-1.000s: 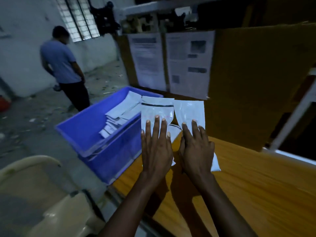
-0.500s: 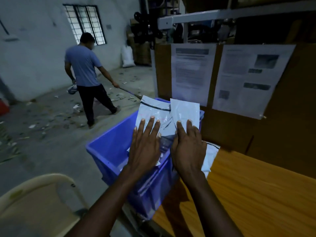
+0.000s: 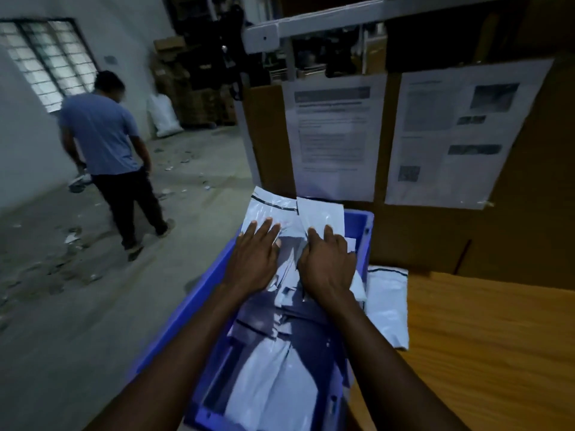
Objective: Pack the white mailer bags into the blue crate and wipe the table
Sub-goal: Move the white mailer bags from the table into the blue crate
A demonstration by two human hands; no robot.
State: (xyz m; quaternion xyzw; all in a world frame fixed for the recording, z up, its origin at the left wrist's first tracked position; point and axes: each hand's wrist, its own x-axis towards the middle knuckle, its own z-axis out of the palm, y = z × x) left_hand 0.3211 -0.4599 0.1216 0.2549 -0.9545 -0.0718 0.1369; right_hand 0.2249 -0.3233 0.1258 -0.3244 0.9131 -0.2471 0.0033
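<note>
Two mailer bags [image 3: 275, 209], lower over the blue crate [image 3: 368, 228] than before; your left hand [image 3: 255, 259] and right hand [image 3: 326, 262] press them, fingers straight, thumbs seemingly underneath.

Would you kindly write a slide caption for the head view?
Left hand and right hand rest on white mailer bags in the blue crate beside the table.

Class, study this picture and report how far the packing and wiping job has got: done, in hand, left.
Done: many white bags lie in the blue crate. In hand: the left hand and right hand rest on two more bags at the crate's far end. Left: one bag lies on the table beside the crate; no cloth shows, so wiping looks unstarted.
</note>
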